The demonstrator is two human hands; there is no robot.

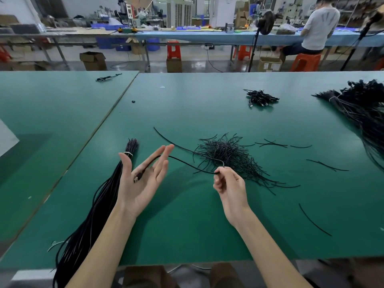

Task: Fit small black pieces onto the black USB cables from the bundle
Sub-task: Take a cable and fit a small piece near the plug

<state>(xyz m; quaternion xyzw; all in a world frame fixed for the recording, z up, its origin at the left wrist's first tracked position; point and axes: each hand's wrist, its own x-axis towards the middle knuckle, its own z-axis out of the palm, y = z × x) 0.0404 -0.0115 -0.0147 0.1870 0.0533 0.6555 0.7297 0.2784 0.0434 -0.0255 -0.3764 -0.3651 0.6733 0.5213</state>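
left hand (143,179) flat open, palm up; plug end of one black usb cable (187,163) lies across the palm, not gripped. right hand (228,183) pinches the same cable further along, other fingers curled. tied bundle (99,200) on the green desk (187,225), just left of the left hand. pile of thin black strands (226,154) just beyond the right hand. further back: one small black piece (133,101), a heap of plugs (260,98).

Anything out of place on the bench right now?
Only stray bits. Loose black strands lie scattered right of the central strand pile, with a lone strand near the front edge. A small black piece sits alone by the table seam, and a stray cable lies apart on the left table.
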